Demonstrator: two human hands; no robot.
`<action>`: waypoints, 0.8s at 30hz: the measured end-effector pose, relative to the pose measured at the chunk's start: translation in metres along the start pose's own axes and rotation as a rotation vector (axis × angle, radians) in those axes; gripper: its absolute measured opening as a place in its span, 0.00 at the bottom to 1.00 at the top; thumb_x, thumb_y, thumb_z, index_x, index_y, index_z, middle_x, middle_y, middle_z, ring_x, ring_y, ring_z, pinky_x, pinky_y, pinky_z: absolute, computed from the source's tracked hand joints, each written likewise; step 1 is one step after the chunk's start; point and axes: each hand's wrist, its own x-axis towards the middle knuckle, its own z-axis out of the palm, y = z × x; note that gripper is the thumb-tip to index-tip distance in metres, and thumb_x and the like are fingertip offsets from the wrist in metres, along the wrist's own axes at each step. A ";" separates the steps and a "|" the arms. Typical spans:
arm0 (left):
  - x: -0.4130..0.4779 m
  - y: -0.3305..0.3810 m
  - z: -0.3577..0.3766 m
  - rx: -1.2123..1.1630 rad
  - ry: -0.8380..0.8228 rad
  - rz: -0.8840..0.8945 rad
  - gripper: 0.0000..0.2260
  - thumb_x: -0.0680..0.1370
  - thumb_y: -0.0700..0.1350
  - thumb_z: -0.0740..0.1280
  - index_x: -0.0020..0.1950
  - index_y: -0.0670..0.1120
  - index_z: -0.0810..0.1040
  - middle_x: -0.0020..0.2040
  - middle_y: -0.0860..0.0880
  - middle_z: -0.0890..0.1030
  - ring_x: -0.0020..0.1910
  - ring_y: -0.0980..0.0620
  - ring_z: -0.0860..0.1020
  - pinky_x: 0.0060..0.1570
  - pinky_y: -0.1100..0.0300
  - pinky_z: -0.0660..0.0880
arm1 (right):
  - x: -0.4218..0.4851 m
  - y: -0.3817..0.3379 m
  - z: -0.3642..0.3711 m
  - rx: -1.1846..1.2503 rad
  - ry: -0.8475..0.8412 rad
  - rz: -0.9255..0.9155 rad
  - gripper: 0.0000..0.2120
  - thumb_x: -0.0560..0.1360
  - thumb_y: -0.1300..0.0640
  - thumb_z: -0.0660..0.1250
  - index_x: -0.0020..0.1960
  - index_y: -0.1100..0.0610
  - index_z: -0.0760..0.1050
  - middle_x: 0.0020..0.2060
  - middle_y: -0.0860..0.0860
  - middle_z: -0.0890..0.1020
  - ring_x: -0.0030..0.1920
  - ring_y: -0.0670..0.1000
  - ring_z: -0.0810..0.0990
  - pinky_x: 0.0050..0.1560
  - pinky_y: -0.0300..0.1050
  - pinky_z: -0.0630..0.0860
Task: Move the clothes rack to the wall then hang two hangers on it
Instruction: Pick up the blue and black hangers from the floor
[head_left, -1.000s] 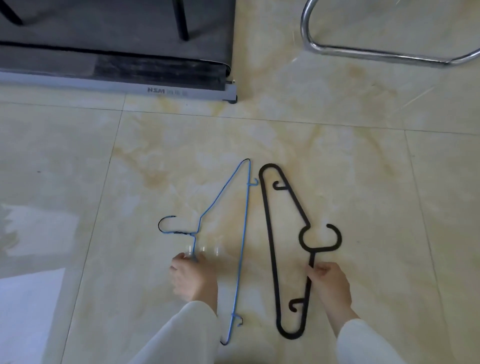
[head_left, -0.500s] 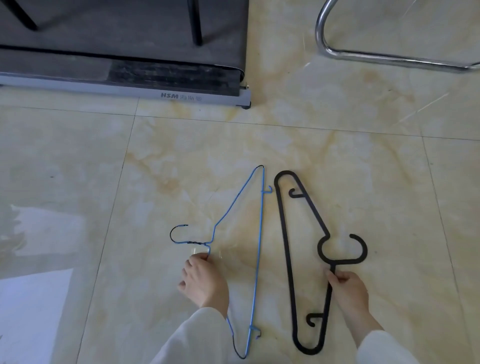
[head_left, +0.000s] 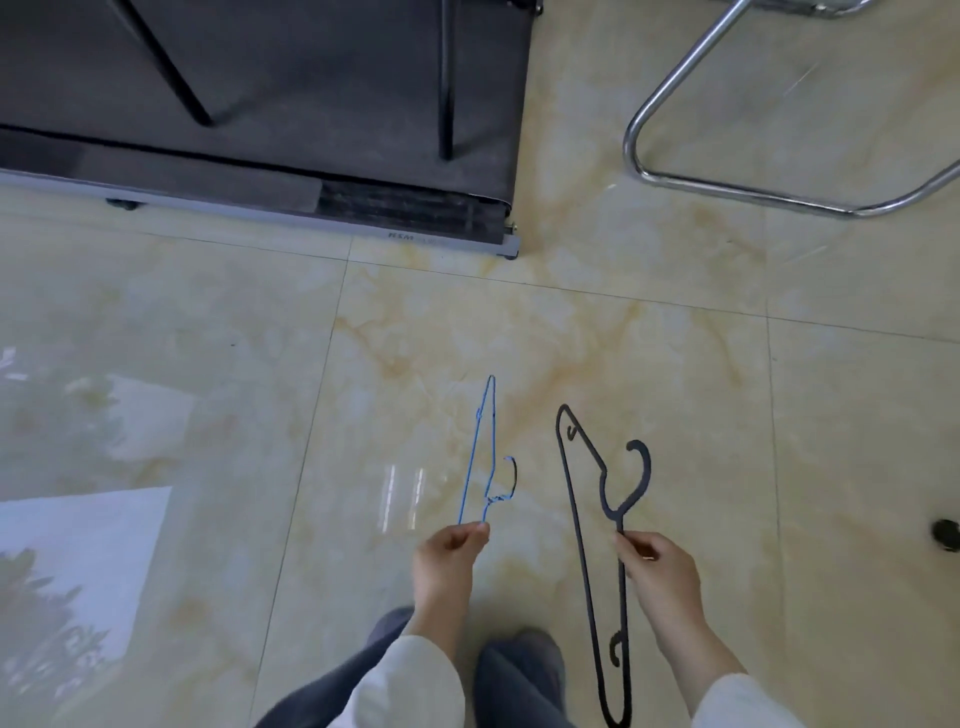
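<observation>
- Left hand (head_left: 451, 558) pinches the blue wire hanger (head_left: 484, 457) between thumb and fingertips, low on the frame just under the twisted neck; the hanger is clear of the floor (head_left: 208, 364) and seen nearly edge-on.
- Right hand (head_left: 655, 569) is closed round the shoulder bar of the black plastic hanger (head_left: 589, 545), just below its hook; the long frame hangs down past the wrist to the bottom edge of view.
- The rail of the clothes rack is not in view. A chrome tube frame (head_left: 675, 83) at upper right may be its base; cannot tell.
- Risk: the left pinch is narrow and sits off the hanger's balance point. Thin wire could swivel or slip out during the walk or the reach up.
- Risk: the two hangers are near each other, both with open hooks and small notch hooks. If the hands close in, the hooks could snag together.
- Risk: the trailing lower end of the black hanger could catch a trouser leg (head_left: 519, 680) or swing against the chrome tube.
- Risk: the treadmill (head_left: 311, 104) edge lies ahead on the floor; with eyes raised to a rail, a foot could strike it.
- Risk: both hooks currently point sideways, so each needs turning before hanging; turning one-handed invites a drop.
</observation>
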 end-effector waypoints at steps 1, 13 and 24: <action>-0.018 0.008 -0.010 -0.024 -0.009 -0.014 0.03 0.74 0.41 0.68 0.42 0.42 0.80 0.38 0.49 0.79 0.40 0.51 0.75 0.37 0.68 0.70 | -0.018 -0.014 -0.005 -0.014 -0.025 -0.016 0.07 0.71 0.56 0.68 0.45 0.59 0.79 0.39 0.54 0.81 0.45 0.56 0.78 0.50 0.49 0.74; -0.247 0.118 -0.125 -0.240 -0.039 -0.058 0.12 0.75 0.41 0.67 0.31 0.43 0.77 0.20 0.53 0.72 0.29 0.50 0.70 0.32 0.60 0.66 | -0.260 -0.198 -0.054 -0.188 -0.248 -0.276 0.12 0.66 0.58 0.73 0.30 0.49 0.73 0.26 0.46 0.78 0.29 0.37 0.76 0.36 0.26 0.69; -0.373 0.192 -0.228 -0.654 0.050 0.073 0.07 0.74 0.45 0.68 0.37 0.46 0.77 0.33 0.50 0.73 0.33 0.53 0.69 0.33 0.62 0.62 | -0.400 -0.318 -0.051 -0.296 -0.497 -0.582 0.10 0.69 0.60 0.70 0.36 0.47 0.73 0.34 0.43 0.79 0.38 0.47 0.78 0.38 0.25 0.70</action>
